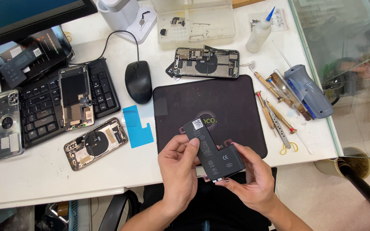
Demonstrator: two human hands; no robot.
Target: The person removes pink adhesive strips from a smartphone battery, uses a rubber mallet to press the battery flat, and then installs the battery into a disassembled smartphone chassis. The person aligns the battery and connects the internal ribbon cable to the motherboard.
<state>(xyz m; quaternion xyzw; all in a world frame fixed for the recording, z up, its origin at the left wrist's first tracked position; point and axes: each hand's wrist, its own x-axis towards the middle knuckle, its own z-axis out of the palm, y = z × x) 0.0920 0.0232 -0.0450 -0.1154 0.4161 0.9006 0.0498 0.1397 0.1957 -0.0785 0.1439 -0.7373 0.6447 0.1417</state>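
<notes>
Two hands, the left hand (pixel 178 164) and right hand (pixel 249 175), gripped an L-shaped phone battery (pixel 213 149), not yet fitted in the opened phone (pixel 207 62) beyond the mat (pixel 236 102).

Monitor (pixel 31 15) cropped by the top and left edges. Keyboard (pixel 43 107) running off the left edge, partly covered by a clear phone case (pixel 5 124) and a phone screen assembly (pixel 76 97). L-shaped phone battery (pixel 213 149) partly masked by left hand (pixel 178 167) and right hand (pixel 253 177). Parts in the clear plastic tray (pixel 195 21) too small to identify. Tray top cut off.
</notes>
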